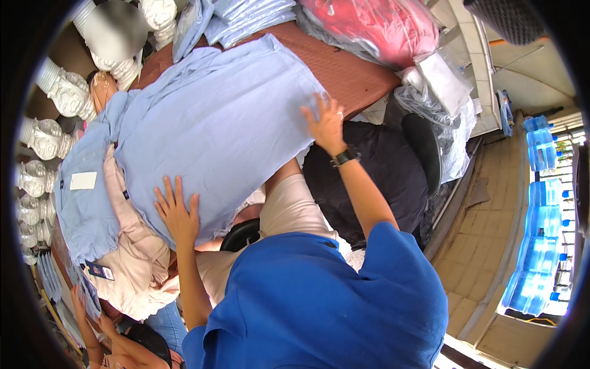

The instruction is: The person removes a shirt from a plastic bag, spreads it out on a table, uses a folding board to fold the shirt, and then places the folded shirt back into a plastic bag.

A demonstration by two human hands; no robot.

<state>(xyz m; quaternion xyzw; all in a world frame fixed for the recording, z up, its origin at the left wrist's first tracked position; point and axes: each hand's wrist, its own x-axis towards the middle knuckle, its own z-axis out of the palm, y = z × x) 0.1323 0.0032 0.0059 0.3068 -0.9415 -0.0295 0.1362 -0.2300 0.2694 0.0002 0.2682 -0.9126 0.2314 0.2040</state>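
A light blue shirt (209, 117) lies spread over the table in front of me. My left hand (178, 212) rests flat on its near edge, fingers spread. Toward the shirt's right end, my right hand (326, 126) has its fingers apart at the hem, and a dark watch circles that wrist. Another part of light blue cloth, bearing a white tag (83, 180), lies at the left; whether it belongs to the same shirt I cannot tell. Under it is a beige garment (141, 246) with a dark label tag (99, 270).
The brown table cover (362, 80) shows at the right. Bagged blue shirts (252, 18) and a red bagged bundle (375, 27) lie at the back. A black-covered seat (369, 178) stands beside me. Another person's hands (92, 313) are at lower left. Blue water bottles (534, 246) line the right.
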